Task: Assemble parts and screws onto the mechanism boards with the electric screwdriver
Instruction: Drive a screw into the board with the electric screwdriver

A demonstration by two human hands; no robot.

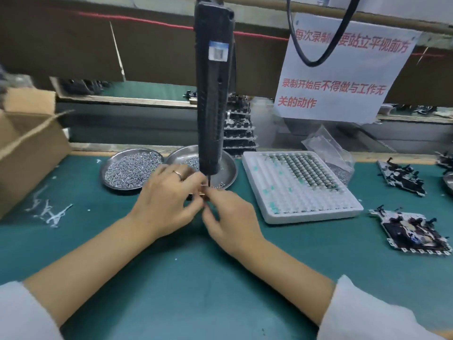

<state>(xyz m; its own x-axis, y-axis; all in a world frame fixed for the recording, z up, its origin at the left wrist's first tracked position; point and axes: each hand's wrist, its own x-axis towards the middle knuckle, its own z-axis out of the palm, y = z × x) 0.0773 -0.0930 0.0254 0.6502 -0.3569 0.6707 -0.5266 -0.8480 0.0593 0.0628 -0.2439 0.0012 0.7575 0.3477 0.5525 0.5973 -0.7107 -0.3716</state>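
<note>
Boards (414, 235) sat off to my right while both hands, left (166, 200) and right (230, 217), pinched a tiny part (204, 191) under the hanging screwdriver (213, 94). Screws (130, 169) and tray (316, 217) stayed pretty full, so plenty was left, I reckoned.

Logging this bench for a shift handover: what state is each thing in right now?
Electric screwdriver: hanging upright, bit down between the hands.
Left hand: pinching a small part under the bit.
Right hand: pinching the same small part.
Left screw dish: heaped with screws.
Right screw dish: nearly empty.
White tray: partly filled.
Cardboard box: open.
</note>
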